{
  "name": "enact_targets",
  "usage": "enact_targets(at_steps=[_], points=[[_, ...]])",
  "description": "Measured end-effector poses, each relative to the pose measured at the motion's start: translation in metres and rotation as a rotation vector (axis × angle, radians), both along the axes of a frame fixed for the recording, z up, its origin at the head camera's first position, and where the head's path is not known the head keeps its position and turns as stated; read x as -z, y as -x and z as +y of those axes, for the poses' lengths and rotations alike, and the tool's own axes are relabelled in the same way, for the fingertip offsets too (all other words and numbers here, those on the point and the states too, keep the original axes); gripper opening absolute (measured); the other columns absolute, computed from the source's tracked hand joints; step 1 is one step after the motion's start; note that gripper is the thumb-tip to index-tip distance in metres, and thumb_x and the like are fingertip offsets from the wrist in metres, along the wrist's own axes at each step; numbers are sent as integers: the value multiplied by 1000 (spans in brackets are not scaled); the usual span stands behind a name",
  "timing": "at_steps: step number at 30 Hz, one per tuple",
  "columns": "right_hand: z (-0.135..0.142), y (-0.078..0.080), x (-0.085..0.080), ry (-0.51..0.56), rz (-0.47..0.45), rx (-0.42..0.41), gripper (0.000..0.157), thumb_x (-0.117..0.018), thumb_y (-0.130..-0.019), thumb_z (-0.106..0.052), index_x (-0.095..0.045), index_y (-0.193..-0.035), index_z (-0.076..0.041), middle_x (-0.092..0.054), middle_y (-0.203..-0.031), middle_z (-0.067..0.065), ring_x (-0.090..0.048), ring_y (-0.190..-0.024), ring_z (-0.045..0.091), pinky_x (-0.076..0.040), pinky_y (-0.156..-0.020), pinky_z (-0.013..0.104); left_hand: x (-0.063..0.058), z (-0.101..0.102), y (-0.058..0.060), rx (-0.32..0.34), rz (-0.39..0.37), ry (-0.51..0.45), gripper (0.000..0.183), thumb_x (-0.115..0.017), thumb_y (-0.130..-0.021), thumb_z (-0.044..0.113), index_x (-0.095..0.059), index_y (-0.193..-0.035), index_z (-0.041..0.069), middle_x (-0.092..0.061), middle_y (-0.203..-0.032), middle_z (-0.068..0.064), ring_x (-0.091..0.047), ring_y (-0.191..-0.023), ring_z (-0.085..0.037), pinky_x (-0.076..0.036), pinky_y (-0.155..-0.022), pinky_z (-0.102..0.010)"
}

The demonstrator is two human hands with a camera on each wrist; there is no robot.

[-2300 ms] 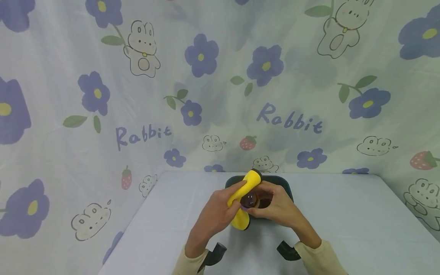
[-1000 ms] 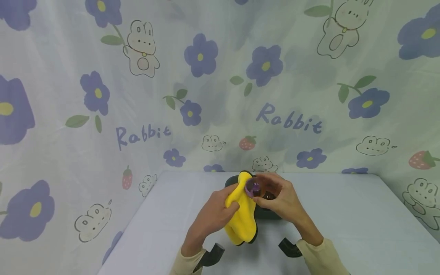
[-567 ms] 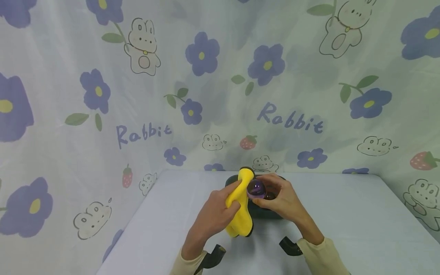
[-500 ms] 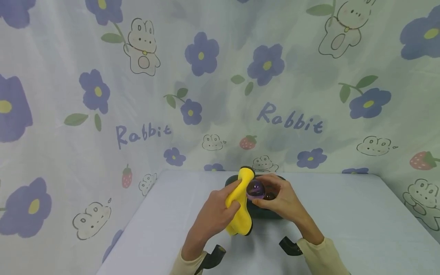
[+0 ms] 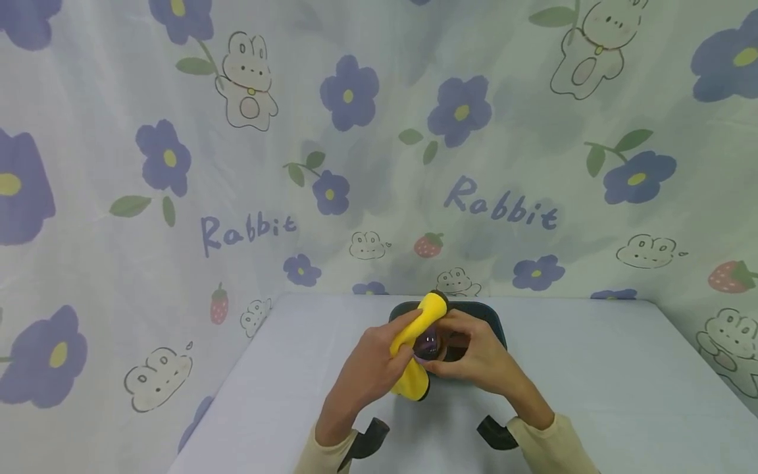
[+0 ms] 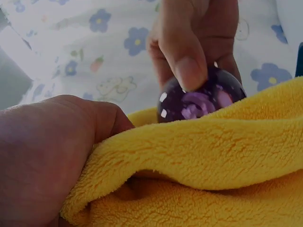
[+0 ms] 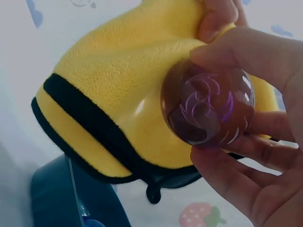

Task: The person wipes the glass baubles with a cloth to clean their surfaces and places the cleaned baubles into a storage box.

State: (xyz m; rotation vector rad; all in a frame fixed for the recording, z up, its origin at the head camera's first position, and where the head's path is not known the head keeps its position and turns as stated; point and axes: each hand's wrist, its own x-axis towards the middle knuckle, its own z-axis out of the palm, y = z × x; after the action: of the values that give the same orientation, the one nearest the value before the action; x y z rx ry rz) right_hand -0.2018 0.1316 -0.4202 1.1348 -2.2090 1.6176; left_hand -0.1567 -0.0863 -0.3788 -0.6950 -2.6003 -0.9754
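Observation:
My left hand (image 5: pixel 372 365) grips a yellow plush cloth (image 7: pixel 118 71) with black edging and a small hanging loop. Between the thumb and fingers of my right hand (image 5: pixel 488 359) sits a clear purple ball (image 7: pixel 208 104) with a swirl emblem inside it. The ball's side lies right against the cloth, and in the left wrist view a fold of the cloth covers its lower part. Both hands are close together over a dark teal box (image 7: pixel 49 194), whose inside they partly hide in the head view.
The box stands on a white table (image 5: pixel 592 368) near its back edge. A small blue rounded thing (image 7: pixel 93 222) shows inside it. A hanging sheet (image 5: pixel 379 164) printed with flowers and rabbits rises behind the table. Black curved mounts (image 5: pixel 497 434) sit at both wrists.
Over the last half second my right hand has turned and dipped, bringing the ball lower and left against the cloth. The cloth's top has tipped right and its lower end has lifted slightly.

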Motion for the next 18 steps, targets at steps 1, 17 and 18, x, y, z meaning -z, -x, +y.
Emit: enact_targets(at_steps=[1, 17, 18], points=[[-1, -1, 0, -2, 5, -2, 52, -89, -80, -20, -70, -128, -14, -66, -114, 5, -71, -95, 15, -62, -83, 28, 0, -2, 1, 8, -17, -1, 53, -56, -93, 5, -57, -146, 9, -70, -101, -5, -56, -67, -6, -51, -65, -21], [4, -4, -5, 52, 17, -40, 51, -88, -79, -12, -71, -127, -11, -67, -115, 9, -72, -97, 16, -63, -81, 34, 3, -8, 11, 79, -147, -47, 47, -52, -96, 10, -59, -143, 9, -66, -93, -3, -58, -69, -7, -53, -65, -22], [4, -4, -6, 59, 31, -35, 51, -88, -79, -11, -72, -127, -11, -67, -115, 9, -72, -96, 15, -63, -80, 34, 3, -8, 11, 82, -155, -56, 46, -52, -97, 10, -59, -142, 10, -66, -93, -3, -59, -70, -8, -53, -66, -23]])
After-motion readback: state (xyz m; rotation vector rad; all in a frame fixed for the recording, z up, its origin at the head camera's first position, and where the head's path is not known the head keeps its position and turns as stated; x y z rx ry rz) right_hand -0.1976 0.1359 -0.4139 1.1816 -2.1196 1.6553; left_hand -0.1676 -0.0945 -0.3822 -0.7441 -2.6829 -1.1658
